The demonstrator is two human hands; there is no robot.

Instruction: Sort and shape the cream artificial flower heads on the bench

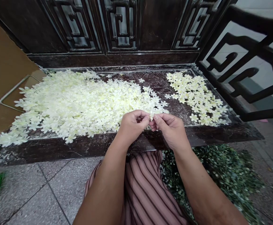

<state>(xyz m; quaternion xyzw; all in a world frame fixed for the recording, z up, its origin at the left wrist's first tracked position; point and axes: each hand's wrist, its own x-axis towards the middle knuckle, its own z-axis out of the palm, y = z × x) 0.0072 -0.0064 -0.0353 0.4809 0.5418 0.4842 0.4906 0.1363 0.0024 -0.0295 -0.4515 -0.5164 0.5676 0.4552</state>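
My left hand [136, 123] and my right hand [168, 126] meet over the front edge of a dark wooden bench seat [148, 140]. Both are closed in a pinch, thumbs against forefingers, on a small white flower [151, 116] that shows between the fingertips. Just behind and to the left spreads a big heap of loose white flowers [80, 100], some with pale yellow-green centres. To the right of my hands lies a smaller, thinner patch of cream flowers [197, 97]. My fingers cover most of the flower they pinch.
Behind the seat rises a carved wooden backrest [122, 28], with an openwork armrest [251, 62] at the right. A brown cardboard panel [5, 72] and a bent metal rod [14, 89] stand at the left. Green foliage [223, 175] lies on the floor, right of my striped-clothed legs [146, 187].
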